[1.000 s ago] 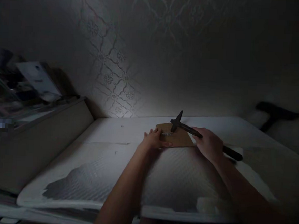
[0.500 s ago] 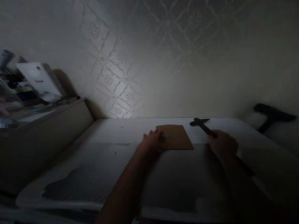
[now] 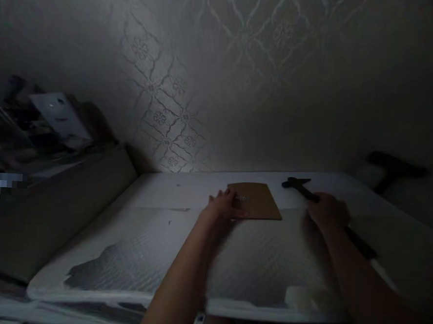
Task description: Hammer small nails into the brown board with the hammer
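A flat brown square piece (image 3: 260, 204), like cardboard or thin board, lies on the white table. My left hand (image 3: 224, 205) rests on its left edge with the fingers spread. Small shiny metal bits (image 3: 242, 198) show on the piece beside the fingertips; their exact shape is too small to tell. My right hand (image 3: 329, 210) is wrapped round the handle of a dark hammer (image 3: 299, 184), whose head is up and to the right of the brown piece.
A dark T-shaped object (image 3: 395, 165) stands at the right by the patterned wall (image 3: 206, 83). A cabinet (image 3: 82, 193) with a white box (image 3: 60, 113) and clutter is at the left. A pale block (image 3: 298, 298) sits at the table's front edge (image 3: 251, 312).
My right hand and the hammer have shifted slightly right and down. My left hand stays on the brown piece. The light on the wall and table has changed.
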`<move>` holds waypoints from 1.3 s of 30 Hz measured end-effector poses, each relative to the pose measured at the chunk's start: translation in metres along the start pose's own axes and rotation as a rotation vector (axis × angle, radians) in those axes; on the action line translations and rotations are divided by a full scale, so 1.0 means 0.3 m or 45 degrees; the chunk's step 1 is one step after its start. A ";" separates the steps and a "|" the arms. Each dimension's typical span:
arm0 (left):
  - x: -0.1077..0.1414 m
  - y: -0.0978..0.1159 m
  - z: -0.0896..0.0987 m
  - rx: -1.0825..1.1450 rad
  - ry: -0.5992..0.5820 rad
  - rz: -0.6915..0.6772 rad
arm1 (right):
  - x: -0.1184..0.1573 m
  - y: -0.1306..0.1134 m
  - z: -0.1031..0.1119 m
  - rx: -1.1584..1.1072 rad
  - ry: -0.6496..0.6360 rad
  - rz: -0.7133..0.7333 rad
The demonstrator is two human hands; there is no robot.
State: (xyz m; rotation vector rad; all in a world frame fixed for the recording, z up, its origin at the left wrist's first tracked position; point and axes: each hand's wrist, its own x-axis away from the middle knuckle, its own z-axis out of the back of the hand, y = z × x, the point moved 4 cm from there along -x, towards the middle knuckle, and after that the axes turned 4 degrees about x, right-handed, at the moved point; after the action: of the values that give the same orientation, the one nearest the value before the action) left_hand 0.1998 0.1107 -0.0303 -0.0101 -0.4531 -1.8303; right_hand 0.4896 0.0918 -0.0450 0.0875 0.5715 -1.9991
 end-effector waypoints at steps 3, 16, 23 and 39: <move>-0.005 -0.004 -0.004 0.001 0.003 -0.008 | 0.000 0.002 0.003 0.036 -0.022 -0.097; 0.018 -0.013 0.066 0.253 0.394 0.087 | 0.032 -0.085 -0.006 -0.020 0.292 0.242; 0.035 -0.123 0.106 0.279 0.816 0.492 | 0.197 -0.319 -0.095 -0.323 0.051 1.139; 0.590 -0.094 0.191 0.274 1.422 -0.081 | 0.197 -0.325 -0.136 -0.263 -0.041 1.117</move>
State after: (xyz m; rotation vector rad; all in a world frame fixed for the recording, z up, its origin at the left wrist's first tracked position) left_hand 0.1062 -0.0279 0.0559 1.1179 0.1565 -1.5504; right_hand 0.3700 0.0974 -0.0640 0.1487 0.5814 -1.0850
